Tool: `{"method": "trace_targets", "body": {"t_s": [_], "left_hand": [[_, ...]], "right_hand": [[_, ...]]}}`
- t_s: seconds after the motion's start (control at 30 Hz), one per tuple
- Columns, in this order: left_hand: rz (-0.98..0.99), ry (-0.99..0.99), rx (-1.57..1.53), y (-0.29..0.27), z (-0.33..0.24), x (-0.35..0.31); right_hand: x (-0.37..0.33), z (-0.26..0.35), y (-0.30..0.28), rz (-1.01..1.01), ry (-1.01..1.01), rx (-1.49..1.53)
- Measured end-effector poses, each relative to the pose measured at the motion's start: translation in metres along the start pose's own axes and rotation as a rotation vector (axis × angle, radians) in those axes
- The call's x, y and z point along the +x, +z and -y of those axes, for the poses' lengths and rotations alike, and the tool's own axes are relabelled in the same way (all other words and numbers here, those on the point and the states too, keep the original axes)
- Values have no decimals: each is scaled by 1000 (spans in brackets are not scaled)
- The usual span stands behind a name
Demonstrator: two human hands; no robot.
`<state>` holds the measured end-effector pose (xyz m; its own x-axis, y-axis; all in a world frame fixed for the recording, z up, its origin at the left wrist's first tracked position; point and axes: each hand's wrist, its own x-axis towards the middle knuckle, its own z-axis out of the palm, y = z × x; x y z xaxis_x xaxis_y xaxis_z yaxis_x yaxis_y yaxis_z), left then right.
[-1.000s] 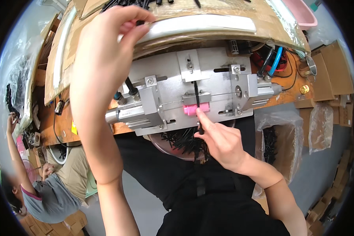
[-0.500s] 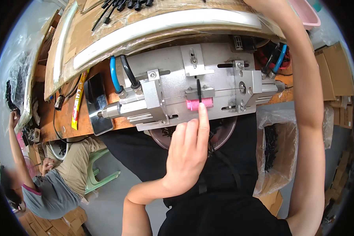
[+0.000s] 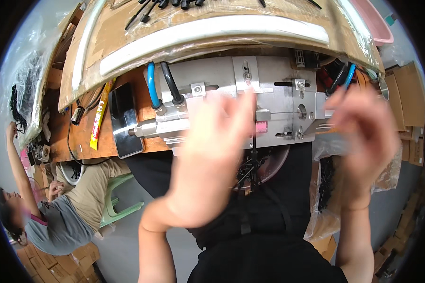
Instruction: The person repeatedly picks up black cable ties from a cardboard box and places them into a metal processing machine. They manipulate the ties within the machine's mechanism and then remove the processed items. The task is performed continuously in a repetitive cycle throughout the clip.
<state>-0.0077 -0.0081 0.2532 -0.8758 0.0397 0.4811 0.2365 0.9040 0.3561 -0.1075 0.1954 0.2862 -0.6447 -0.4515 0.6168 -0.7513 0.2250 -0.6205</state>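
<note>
Now the left hand [image 3: 212, 160], which half a second ago had a finger on the pink part [image 3: 261, 126], lifts off it blurred with fingers spread and empty, while the right hand [image 3: 363, 137] drops in beside the jig [image 3: 250, 101], grip unreadable: 2 hands, 1 pink part still seated, 2 hoses [image 3: 161, 85].

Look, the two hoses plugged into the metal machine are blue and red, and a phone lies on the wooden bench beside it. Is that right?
Not quite. In the head view the hoses are a blue hose and a black hose, not red. They do plug into the metal machine, and the phone lies beside it.
</note>
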Motion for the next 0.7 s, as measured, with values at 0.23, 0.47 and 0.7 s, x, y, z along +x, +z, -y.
{"method": "trace_targets", "body": {"t_s": [0.23,0.47,0.7], "left_hand": [[-83,-195,408,-56,93,121],[-108,-86,121,-64,115,94],[-80,-96,169,-9,-13,-18]], "right_hand": [[-96,12,69,81,-14,-209],[-89,3,80,152,20,-199],[-77,9,57,200,46,-245]]}}
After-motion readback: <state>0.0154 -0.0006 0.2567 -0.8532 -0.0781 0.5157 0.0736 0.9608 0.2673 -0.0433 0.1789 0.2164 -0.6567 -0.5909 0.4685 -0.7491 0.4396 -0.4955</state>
